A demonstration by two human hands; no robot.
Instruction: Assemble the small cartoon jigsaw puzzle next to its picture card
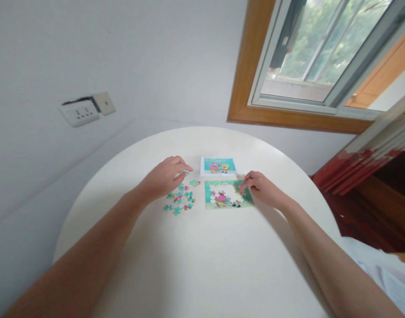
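Observation:
On the left of the puzzle, my left hand (166,177) hovers at the far side of a spread of loose jigsaw pieces (179,198), mostly teal with bits of pink. A teal bit shows between its thumb and forefinger, apparently a puzzle piece (186,172). My right hand (260,189) is over the right side of a partly filled jigsaw puzzle (220,205), its bent fingers closed and their tips at a yellow part of the picture. What those fingertips hold, if anything, is hidden. White gaps show in the puzzle's middle, beside a pink cartoon figure.
Behind the puzzle lies a picture card (218,166) with a pink and a yellow cartoon figure. Everything rests on a round white table (195,256) against the wall. A wall socket (79,112), a wood-framed window (238,88) and a red-and-white curtain (354,163) surround it.

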